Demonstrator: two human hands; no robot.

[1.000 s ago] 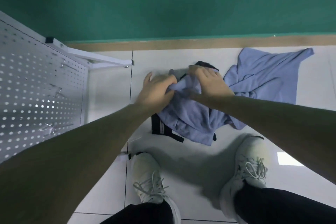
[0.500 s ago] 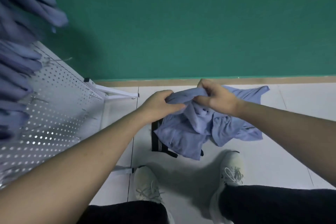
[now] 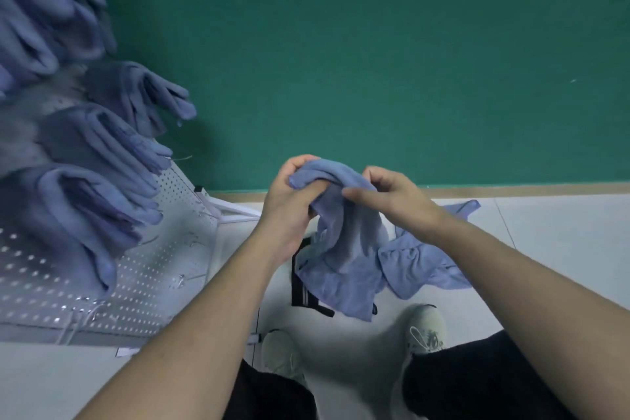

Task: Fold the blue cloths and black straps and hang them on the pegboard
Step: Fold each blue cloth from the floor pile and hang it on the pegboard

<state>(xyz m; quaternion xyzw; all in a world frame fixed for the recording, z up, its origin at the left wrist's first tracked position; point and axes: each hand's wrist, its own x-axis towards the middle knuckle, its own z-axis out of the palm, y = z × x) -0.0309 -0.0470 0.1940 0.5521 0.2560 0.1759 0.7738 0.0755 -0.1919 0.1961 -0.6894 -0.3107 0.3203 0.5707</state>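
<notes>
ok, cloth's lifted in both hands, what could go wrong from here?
1. The blue cloth is bunched between the left hand and right hand, so the fold may come out uneven.
2. Its hanging end drapes over the black strap and may drag it.
3. Hung cloths crowd the pegboard; free hooks sit low.

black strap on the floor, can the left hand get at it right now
Probably not yet: the left hand grips the lifted blue cloth, whose hanging end drapes over most of the black strap. Only its left edge shows.
</notes>
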